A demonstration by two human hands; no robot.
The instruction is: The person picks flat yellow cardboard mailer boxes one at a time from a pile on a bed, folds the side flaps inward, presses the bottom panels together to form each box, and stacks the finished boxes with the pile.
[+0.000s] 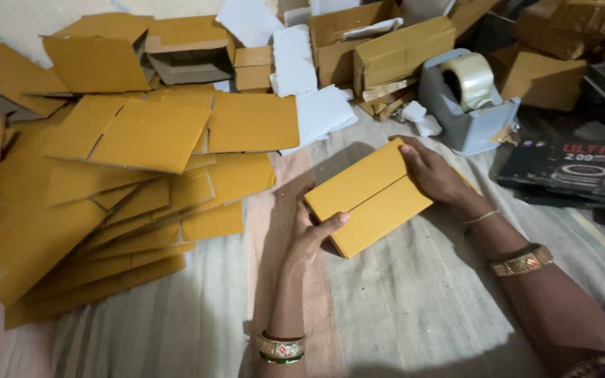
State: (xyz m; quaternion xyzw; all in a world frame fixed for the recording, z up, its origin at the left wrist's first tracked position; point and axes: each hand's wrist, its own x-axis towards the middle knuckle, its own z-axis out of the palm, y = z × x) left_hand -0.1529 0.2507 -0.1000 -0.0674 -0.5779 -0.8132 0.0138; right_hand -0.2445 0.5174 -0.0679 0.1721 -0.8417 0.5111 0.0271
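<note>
A small yellow-brown cardboard box [369, 196] with its two top flaps folded closed rests on striped cloth at the centre. My left hand [309, 238] grips its near-left corner, thumb lying on the top flap. My right hand [434, 175] presses on its far-right edge, fingers flat on the flap. Both wrists wear gold bangles.
A heap of flat, unfolded yellow box blanks [127, 182] spreads across the left. Assembled boxes [400, 49] and white foam pieces [320, 112] lie at the back. A grey tape dispenser [467, 98] with a clear roll stands at back right, beside a black printed carton [575, 168].
</note>
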